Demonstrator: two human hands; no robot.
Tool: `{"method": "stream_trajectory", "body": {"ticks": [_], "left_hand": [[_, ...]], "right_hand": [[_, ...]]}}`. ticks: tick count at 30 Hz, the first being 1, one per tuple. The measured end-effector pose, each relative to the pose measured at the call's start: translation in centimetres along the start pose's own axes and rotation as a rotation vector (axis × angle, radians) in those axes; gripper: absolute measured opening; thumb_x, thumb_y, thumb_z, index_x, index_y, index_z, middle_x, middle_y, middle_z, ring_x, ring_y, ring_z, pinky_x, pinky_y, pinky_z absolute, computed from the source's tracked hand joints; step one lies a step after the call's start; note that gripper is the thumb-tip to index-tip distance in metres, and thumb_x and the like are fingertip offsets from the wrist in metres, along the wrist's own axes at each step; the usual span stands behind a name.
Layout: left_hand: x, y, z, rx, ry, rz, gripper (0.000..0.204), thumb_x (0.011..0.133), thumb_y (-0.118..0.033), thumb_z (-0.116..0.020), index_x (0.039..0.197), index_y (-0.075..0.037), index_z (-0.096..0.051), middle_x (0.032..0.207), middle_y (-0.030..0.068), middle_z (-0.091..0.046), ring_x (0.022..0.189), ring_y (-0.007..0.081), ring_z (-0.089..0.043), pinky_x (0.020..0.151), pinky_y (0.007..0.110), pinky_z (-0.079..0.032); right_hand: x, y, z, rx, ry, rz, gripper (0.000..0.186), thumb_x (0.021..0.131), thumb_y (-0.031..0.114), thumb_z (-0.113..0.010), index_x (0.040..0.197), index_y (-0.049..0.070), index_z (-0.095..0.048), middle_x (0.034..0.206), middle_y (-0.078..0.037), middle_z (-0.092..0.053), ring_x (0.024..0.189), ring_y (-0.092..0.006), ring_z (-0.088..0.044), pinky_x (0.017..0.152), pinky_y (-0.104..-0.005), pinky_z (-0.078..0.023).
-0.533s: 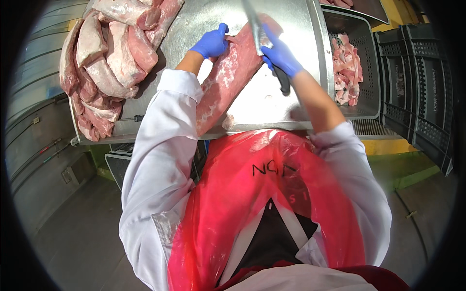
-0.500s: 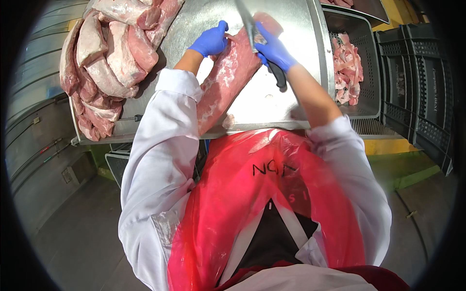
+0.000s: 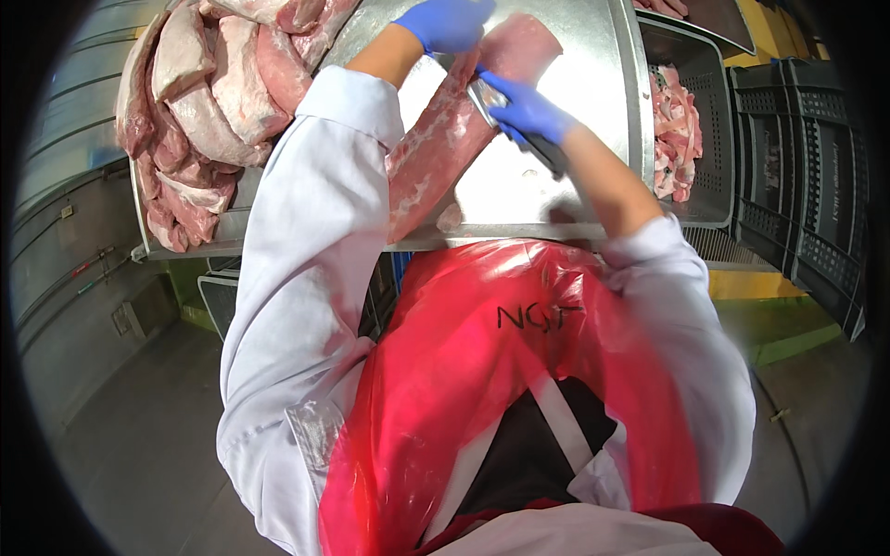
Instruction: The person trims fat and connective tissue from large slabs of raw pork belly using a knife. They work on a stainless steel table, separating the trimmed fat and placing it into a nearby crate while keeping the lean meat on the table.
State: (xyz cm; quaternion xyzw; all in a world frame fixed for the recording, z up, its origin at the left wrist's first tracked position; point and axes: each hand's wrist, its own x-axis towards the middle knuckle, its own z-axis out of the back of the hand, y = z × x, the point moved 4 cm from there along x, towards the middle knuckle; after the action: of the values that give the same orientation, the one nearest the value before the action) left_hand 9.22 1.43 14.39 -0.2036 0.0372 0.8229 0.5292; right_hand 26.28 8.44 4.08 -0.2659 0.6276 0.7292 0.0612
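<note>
A long pink pork loin [image 3: 436, 148] lies slantwise on the metal work table [image 3: 565, 199], its far end pointing up and right. My right hand [image 3: 533, 111], in a blue glove, is closed round the black handle of a knife [image 3: 484, 98]; the blade lies along the loin's upper part. At the far left side of the loin is my left hand [image 3: 447, 24], also blue-gloved. Its fingers are curled together, and whatever they grip is hidden. A small scrap of meat [image 3: 450, 218] sits beside the loin's near end.
Several large pieces of pork [image 3: 209, 102] are heaped at the table's left. To the right, a grey crate [image 3: 714, 167] holds pale meat trimmings [image 3: 677, 130], with black perforated crates [image 3: 802, 176] beyond it. A red plastic apron [image 3: 501, 361] covers my front at the table edge.
My left hand has moved up and right, away from the loin's side, its fingers now curled. The knife has come lower and turned, its blade now against the loin.
</note>
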Motion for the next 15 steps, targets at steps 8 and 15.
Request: {"method": "stream_trajectory", "body": {"ticks": [8,15], "left_hand": [[-1.1,0.0,1.4,-0.002,-0.204,-0.126,0.027,0.087,-0.018,-0.055,0.108,0.000,-0.055,0.085,0.0270,-0.068,0.081,0.0471,-0.067,0.072,0.053,-0.053],[-5.4,1.0,4.3,-0.043,-0.356,-0.120,0.021,0.087,-0.015,-0.054,0.103,-0.001,-0.056,0.085,0.0278,-0.067,0.082,0.0486,-0.066,0.072,0.057,-0.051]], "right_hand": [[-0.6,1.7,-2.7,0.012,-0.012,-0.039,0.076,0.098,0.016,-0.054,0.162,0.035,-0.018,0.073,-0.007,-0.061,0.055,-0.0133,-0.056,0.052,-0.0294,-0.053],[-7.6,-0.9,-5.9,0.011,0.134,-0.030,0.079,0.094,0.012,-0.053,0.162,0.035,-0.020,0.073,-0.006,-0.062,0.057,-0.0124,-0.058,0.052,-0.0279,-0.052]]}}
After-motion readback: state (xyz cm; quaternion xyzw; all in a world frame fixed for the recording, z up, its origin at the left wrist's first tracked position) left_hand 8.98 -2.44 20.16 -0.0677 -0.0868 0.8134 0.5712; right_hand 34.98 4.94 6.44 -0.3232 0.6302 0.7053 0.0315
